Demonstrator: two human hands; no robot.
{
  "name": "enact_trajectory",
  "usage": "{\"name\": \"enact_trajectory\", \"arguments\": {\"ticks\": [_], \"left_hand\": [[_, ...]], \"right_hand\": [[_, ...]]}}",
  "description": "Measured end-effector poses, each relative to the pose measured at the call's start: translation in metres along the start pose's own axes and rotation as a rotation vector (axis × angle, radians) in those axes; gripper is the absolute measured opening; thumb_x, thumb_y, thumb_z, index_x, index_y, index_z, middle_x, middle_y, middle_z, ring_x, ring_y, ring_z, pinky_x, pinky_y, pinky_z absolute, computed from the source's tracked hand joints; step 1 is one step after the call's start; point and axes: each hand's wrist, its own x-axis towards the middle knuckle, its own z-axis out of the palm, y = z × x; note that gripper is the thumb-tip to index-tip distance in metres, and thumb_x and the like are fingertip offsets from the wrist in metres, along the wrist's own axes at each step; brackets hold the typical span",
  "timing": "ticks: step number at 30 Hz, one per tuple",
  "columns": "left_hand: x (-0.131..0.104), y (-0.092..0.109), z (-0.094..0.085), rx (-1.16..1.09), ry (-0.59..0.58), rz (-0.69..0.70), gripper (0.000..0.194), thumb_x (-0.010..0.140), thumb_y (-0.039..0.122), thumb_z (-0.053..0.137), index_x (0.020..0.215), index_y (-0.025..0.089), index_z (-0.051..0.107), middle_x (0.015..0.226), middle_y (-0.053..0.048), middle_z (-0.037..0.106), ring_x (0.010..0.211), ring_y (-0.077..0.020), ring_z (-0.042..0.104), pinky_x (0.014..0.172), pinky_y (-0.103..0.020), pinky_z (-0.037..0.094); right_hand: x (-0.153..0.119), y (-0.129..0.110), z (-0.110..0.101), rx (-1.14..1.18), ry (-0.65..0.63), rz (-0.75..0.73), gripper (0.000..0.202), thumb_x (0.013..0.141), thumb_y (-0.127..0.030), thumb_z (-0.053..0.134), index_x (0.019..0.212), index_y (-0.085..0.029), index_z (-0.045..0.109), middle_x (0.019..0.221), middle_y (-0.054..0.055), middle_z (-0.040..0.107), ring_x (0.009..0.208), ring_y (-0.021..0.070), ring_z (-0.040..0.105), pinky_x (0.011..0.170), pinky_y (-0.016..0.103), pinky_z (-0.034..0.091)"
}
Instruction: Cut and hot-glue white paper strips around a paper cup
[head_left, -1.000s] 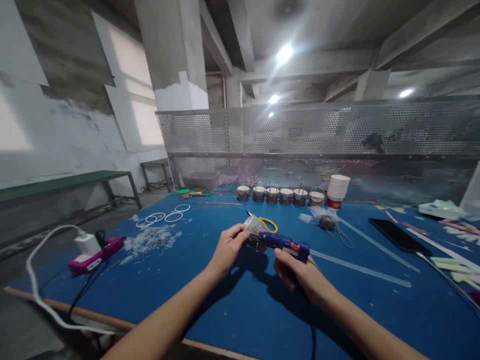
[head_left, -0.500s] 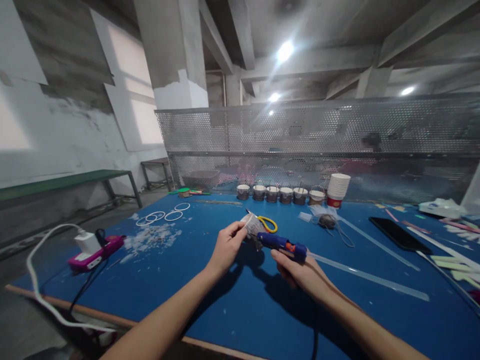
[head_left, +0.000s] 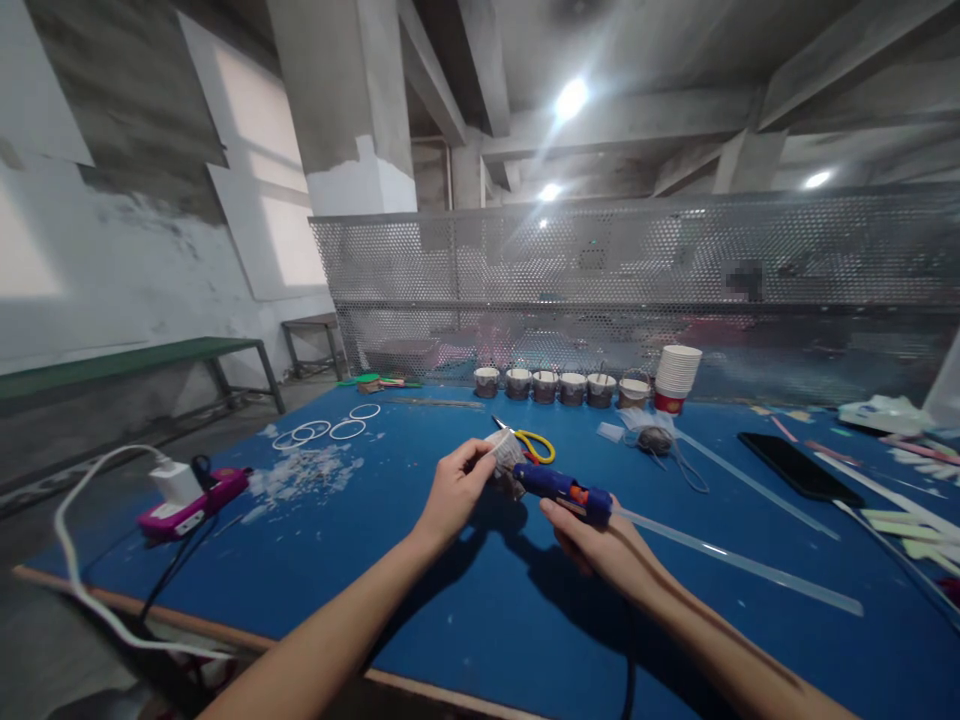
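A small grey-and-white cup [head_left: 505, 455] is pinched between the fingers of my left hand [head_left: 456, 487], above the middle of the blue table. My right hand [head_left: 592, 530] is wrapped round a blue glue gun [head_left: 564, 490], whose nozzle points left at the cup's side; whether it touches the cup cannot be made out. A long clear glue stick [head_left: 742, 560] sticks out of the gun's back end to the right. Just behind the cup lie yellow-handled scissors [head_left: 538, 446], partly hidden by it.
Several wrapped cups [head_left: 545, 387] line the back beside stacked paper cups [head_left: 677, 376]. A twine ball [head_left: 655, 440] and black phone [head_left: 799, 468] lie right. White rings [head_left: 348, 430], scraps [head_left: 304, 478] and a pink power strip [head_left: 195, 508] are left; a cable hangs below the gun.
The cup in my left hand has tilted slightly, and more of the scissors shows behind it. The glue gun has shifted very slightly; both hands keep their hold.
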Motion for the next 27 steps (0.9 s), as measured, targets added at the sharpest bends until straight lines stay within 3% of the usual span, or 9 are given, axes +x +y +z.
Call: {"name": "enact_trajectory", "arguments": {"ticks": [11,18,27], "left_hand": [[0.0006,-0.0020,-0.0011,0.011,0.025,-0.007,0.023,0.074,0.039,0.057,0.069,0.018,0.063,0.060,0.002,0.057,0.058,-0.0129,0.048,0.056,-0.024,0.040],[0.0033,-0.0076,-0.0016,-0.002,0.055,-0.021,0.022,0.073,0.039,0.060,0.071,0.018,0.064,0.059,0.002,0.057,0.059,-0.0134,0.049,0.056,-0.023,0.040],[0.0048,-0.0068,-0.0013,-0.058,0.072,-0.052,0.019,0.070,0.037,0.062,0.072,0.018,0.063,0.063,0.002,0.058,0.060,-0.0130,0.050,0.056,-0.022,0.040]], "right_hand": [[0.0012,0.0073,-0.0008,-0.034,-0.004,-0.034,0.045,0.071,-0.057,0.063,0.051,-0.021,0.045,0.040,-0.005,0.040,0.033,0.0072,0.036,0.035,0.022,0.028],[0.0006,0.0039,0.0004,-0.006,-0.002,-0.007,0.048,0.068,-0.060,0.064,0.049,-0.022,0.043,0.039,-0.005,0.040,0.033,0.0078,0.035,0.036,0.023,0.028],[0.0000,0.0071,-0.0052,-0.009,0.009,-0.074,0.054,0.079,-0.063,0.055,0.047,-0.020,0.049,0.039,-0.003,0.041,0.035,0.0081,0.037,0.041,0.024,0.029]]}}
